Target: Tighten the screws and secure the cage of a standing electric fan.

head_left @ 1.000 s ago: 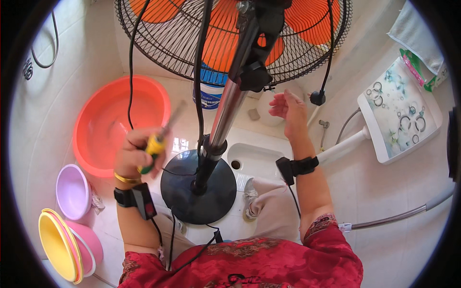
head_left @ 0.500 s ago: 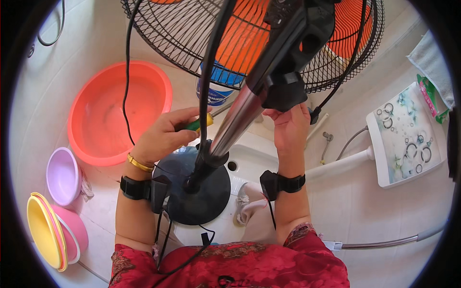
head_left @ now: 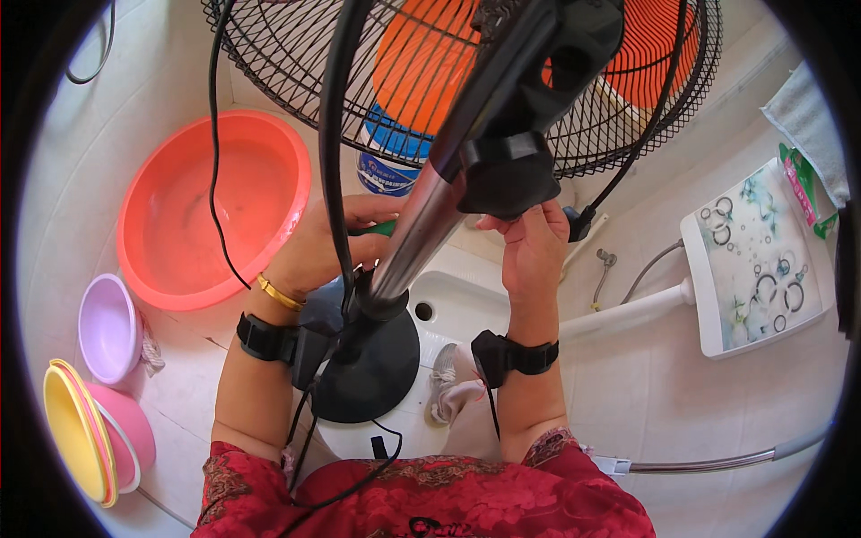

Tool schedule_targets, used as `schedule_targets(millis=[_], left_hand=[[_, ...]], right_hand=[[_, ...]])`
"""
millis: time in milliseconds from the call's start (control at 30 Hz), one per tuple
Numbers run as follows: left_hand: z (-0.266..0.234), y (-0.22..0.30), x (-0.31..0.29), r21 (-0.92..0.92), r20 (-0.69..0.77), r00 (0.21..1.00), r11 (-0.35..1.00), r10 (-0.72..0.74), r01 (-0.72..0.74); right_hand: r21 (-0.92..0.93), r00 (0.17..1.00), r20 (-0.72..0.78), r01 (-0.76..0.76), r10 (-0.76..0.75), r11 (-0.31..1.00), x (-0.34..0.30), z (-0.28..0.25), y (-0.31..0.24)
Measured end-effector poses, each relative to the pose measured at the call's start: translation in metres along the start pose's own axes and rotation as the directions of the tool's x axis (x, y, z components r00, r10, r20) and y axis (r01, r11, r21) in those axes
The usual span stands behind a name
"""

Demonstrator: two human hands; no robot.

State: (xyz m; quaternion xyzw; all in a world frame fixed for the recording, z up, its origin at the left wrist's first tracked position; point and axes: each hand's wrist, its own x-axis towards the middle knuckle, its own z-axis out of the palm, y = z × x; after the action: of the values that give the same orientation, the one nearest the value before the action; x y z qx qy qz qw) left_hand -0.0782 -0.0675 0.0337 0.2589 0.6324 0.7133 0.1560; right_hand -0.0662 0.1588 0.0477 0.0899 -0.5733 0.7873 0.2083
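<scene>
A standing fan with a black wire cage [head_left: 287, 67] leans across the middle, its metal pole [head_left: 414, 229] slanting down to a round black base [head_left: 375, 381]. My left hand [head_left: 314, 247] is closed around a screwdriver [head_left: 380, 229] just left of the pole. Only some of its green handle shows; the pole hides the rest. Right of the pole, my right hand [head_left: 531, 255] is raised with its fingers bent together under the black knob [head_left: 508, 175]. Whatever lies between those fingertips is hidden. A black cable hangs from the fan beside this hand.
A large red basin [head_left: 134, 224] stands at left, with a purple bowl [head_left: 112, 327] and stacked yellow and pink basins [head_left: 76, 435] nearer. Behind the fan is a blue-and-white bucket [head_left: 386, 175]. A white squat toilet [head_left: 457, 287] lies below; its patterned cistern [head_left: 758, 260] is at right.
The fan's pole and knob have shifted left and nearer. My left hand has moved slightly right, behind the pole, covering more of the screwdriver. My right hand stays under the knob.
</scene>
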Motion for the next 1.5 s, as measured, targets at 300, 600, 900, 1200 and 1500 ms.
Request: schedule_targets(millis=[300,600,900,1200,1500], left_hand=[[0.005,-0.002,0.008,-0.129,-0.038,0.998,0.99,0.053,-0.058],[-0.006,-0.008,0.007,-0.165,-0.047,0.999,0.986,-0.026,0.018],[-0.007,-0.007,0.008,-0.256,-0.057,0.998,0.966,-0.038,0.022],[-0.005,-0.006,0.011,-0.278,-0.01,1.0,0.96,0.002,-0.005],[-0.014,-0.007,0.01,-0.234,-0.076,0.997,0.972,0.006,-0.023]], right_hand=[[-0.016,1.0,0.02,-0.014,0.014,1.0,-0.001,-0.005,0.003],[-0.004,0.999,0.031,-0.01,0.01,1.0,-0.001,-0.005,0.003],[0.0,1.0,0.025,-0.013,0.013,1.0,-0.002,-0.003,0.002],[-0.013,0.999,0.03,-0.008,0.009,1.0,-0.003,-0.003,0.001],[-0.002,0.999,0.037,-0.004,0.004,1.0,-0.003,-0.003,0.002]])
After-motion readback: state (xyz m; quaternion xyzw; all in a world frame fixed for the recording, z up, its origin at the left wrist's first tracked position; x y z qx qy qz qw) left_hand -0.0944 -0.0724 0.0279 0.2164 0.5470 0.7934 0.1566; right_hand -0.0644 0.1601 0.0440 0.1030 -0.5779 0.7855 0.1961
